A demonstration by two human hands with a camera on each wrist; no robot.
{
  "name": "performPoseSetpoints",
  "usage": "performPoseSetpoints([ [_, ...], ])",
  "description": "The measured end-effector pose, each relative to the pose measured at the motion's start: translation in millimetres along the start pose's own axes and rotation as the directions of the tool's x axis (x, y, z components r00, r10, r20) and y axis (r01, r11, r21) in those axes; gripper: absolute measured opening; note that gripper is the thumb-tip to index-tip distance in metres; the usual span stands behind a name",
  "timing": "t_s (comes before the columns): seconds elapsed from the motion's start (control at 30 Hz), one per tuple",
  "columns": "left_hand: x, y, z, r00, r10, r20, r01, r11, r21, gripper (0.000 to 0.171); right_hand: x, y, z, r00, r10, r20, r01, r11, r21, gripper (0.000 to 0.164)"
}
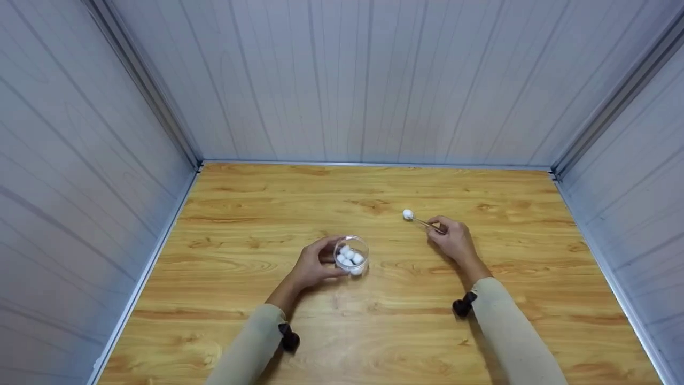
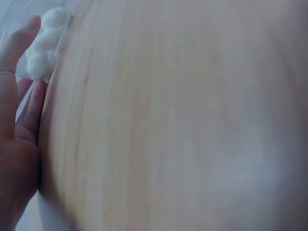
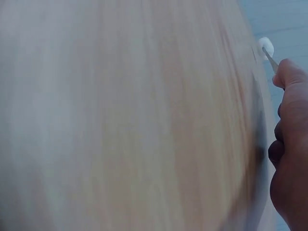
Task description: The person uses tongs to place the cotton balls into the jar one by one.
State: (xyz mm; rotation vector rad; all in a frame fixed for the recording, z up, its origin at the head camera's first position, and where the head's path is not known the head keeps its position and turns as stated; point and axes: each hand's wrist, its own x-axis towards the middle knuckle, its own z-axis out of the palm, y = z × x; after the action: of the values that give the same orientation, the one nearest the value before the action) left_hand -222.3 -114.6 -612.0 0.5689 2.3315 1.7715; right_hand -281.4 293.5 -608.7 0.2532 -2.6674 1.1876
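Note:
My left hand (image 1: pixel 312 266) holds a clear round cup (image 1: pixel 367 251) on the wooden table, thumb on the near side and fingers round the far side. Several white cotton balls (image 1: pixel 347 255) lie inside it; some show through the wall in the left wrist view, next to the thumb (image 2: pixel 23 41). To the right and farther back, my right hand (image 1: pixel 455 241) pinches slim tweezers (image 1: pixel 427 224) between thumb and fingers. At their tip, pointing left and away, is one cotton ball (image 1: pixel 407 214), seen also in the right wrist view at the tweezers' point (image 3: pixel 274 63).
The wooden table (image 1: pixel 256 214) is enclosed by a pale panelled back wall (image 1: pixel 342 80) and two side walls, left (image 1: pixel 80 176) and right (image 1: pixel 636 187). Dark wrist-worn devices sit at the left cuff (image 1: pixel 289 338) and right cuff (image 1: pixel 464 305).

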Motion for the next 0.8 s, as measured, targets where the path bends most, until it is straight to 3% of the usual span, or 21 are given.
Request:
performPoseSetpoints([
  [0.4,0.5,-0.2,1.4,1.0,-0.007,0.0,0.007,1.0,-0.003,0.082,4,-9,-11,1.0,0.007,0.008,-0.007,1.0,-0.006,0.021],
  [0.8,1.0,-3.2,0.1,1.0,0.005,-0.007,-0.005,1.0,-0.008,0.083,2,-26,-15,0.998,-0.05,0.023,0.049,0.998,0.044,0.02],
])
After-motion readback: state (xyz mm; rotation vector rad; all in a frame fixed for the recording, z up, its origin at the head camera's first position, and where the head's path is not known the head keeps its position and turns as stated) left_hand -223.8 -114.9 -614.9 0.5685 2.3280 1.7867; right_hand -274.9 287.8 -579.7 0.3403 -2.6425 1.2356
